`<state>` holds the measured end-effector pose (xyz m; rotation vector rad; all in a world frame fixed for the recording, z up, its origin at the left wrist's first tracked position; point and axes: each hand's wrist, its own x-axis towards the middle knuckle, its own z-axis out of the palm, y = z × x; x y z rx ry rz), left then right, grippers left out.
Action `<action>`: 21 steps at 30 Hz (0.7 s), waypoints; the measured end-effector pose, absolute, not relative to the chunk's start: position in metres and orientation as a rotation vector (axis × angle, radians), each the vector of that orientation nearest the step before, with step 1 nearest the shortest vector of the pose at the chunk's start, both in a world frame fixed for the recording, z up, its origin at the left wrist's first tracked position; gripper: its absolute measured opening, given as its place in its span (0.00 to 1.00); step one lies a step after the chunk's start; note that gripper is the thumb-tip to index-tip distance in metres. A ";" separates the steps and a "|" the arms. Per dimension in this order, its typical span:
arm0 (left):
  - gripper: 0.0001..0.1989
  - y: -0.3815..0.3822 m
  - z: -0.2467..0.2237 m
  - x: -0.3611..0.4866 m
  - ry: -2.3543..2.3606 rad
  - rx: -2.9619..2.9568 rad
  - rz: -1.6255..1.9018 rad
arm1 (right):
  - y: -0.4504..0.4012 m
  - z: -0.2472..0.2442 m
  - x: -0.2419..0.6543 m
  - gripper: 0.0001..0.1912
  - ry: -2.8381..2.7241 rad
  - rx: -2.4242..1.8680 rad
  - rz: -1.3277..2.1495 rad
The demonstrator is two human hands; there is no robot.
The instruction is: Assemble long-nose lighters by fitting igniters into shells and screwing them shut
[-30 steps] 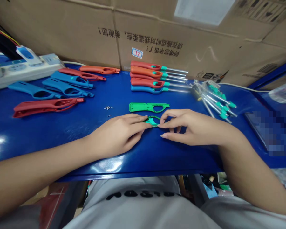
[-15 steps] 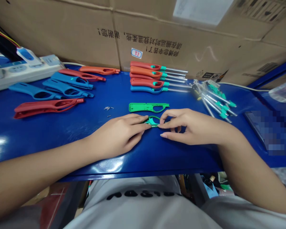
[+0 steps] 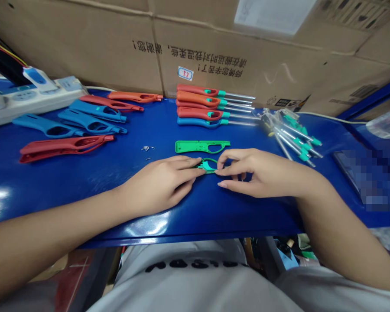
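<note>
A green lighter shell half (image 3: 208, 166) with a teal trigger part in it lies on the blue table in front of me. My left hand (image 3: 169, 182) covers its left portion, fingers closed onto it. At its right end, my right hand (image 3: 247, 171) pinches the loop's edge between thumb and fingers; the tips hide exactly what they touch. Just behind lies the other green shell half (image 3: 195, 146), hollow side up. Several small screws (image 3: 146, 148) are scattered to the left of it.
Red, orange and blue lighter shells (image 3: 94, 122) lie at the left near a white power strip (image 3: 35, 97). Stacked gas lighters (image 3: 201, 113) with metal tubes lie at the back. Metal tubes with teal ends (image 3: 295, 138) are heaped right. A cardboard box (image 3: 117, 65) stands behind.
The view has shifted very slightly. Both hands stay at the green shell half, almost in the same pose.
</note>
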<state>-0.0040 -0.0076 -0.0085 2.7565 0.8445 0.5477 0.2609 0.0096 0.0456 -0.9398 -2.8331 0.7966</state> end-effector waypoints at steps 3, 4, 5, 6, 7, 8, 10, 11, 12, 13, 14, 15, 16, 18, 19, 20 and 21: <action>0.19 -0.007 -0.009 -0.005 0.841 2.787 0.514 | 0.010 0.046 0.262 0.14 -2.840 -0.929 0.778; 0.19 -0.007 -0.009 -0.005 0.843 2.793 0.502 | 0.010 0.047 0.263 0.14 -2.841 -0.923 0.774; 0.19 -0.007 -0.009 -0.005 0.846 2.798 0.494 | 0.010 0.047 0.264 0.15 -2.840 -0.922 0.771; 0.19 -0.008 -0.009 -0.005 0.849 2.802 0.489 | 0.011 0.048 0.264 0.15 -2.839 -0.924 0.769; 0.19 -0.008 -0.009 -0.005 0.850 2.807 0.487 | 0.011 0.048 0.265 0.15 -2.838 -0.928 0.768; 0.19 -0.008 -0.009 -0.005 0.852 2.813 0.485 | 0.011 0.048 0.265 0.15 -2.838 -0.934 0.767; 0.19 -0.008 -0.009 -0.005 0.857 2.827 0.476 | 0.011 0.048 0.265 0.15 -2.842 -0.955 0.761; 0.20 -0.008 -0.009 -0.005 0.860 2.835 0.469 | 0.011 0.047 0.264 0.15 -2.847 -0.965 0.758; 0.20 -0.009 -0.009 -0.005 0.863 2.842 0.461 | 0.011 0.047 0.264 0.15 -2.852 -0.973 0.753; 0.20 -0.009 -0.009 -0.005 0.867 2.848 0.453 | 0.011 0.047 0.263 0.16 -2.855 -0.980 0.748; 0.20 -0.009 -0.009 -0.005 0.869 2.853 0.447 | 0.010 0.046 0.263 0.16 -2.858 -0.984 0.744; 0.20 -0.009 -0.009 -0.005 0.868 2.857 0.441 | 0.011 0.046 0.263 0.16 -2.860 -0.984 0.743; 0.20 -0.009 -0.009 -0.005 0.870 2.859 0.435 | 0.011 0.047 0.263 0.16 -2.862 -0.982 0.743; 0.20 -0.010 -0.009 -0.005 0.872 2.861 0.429 | 0.011 0.047 0.264 0.17 -2.862 -0.975 0.736; 0.20 -0.010 -0.009 -0.005 0.873 2.861 0.429 | 0.012 0.048 0.265 0.16 -2.863 -0.970 0.727; 0.20 -0.010 -0.008 -0.005 0.872 2.862 0.429 | 0.013 0.048 0.266 0.16 -2.863 -0.965 0.718; 0.20 -0.010 -0.008 -0.005 0.872 2.862 0.428 | 0.013 0.047 0.266 0.16 -2.861 -0.961 0.712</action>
